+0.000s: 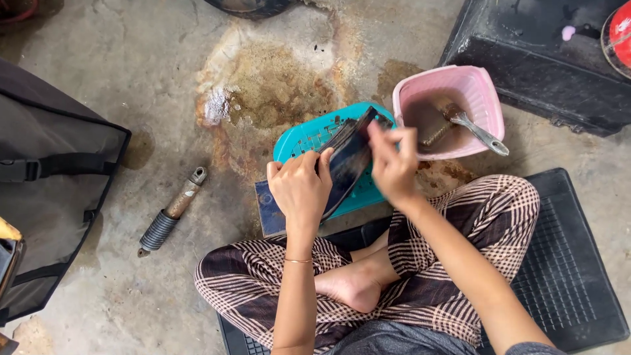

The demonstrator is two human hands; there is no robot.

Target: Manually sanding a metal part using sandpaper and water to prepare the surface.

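A dark, curved metal plate [347,164] is held tilted over a teal plastic basket [303,137]. My left hand [300,189] grips the plate's lower left edge, thumb on top. At the plate's upper end, my right hand [392,163] pinches or rubs it with the fingertips. Whether a cloth is in that hand cannot be told. A flat dark slab [269,212] lies under the left hand on the floor.
A pink tub [485,98] of brown liquid with a metal-handled brush [467,121] stands right of the basket. A black case [539,52] is behind it. A shock absorber [169,213] lies on the concrete at left, beside a dark bag [52,171]. I sit cross-legged on a black rubber mat [565,276].
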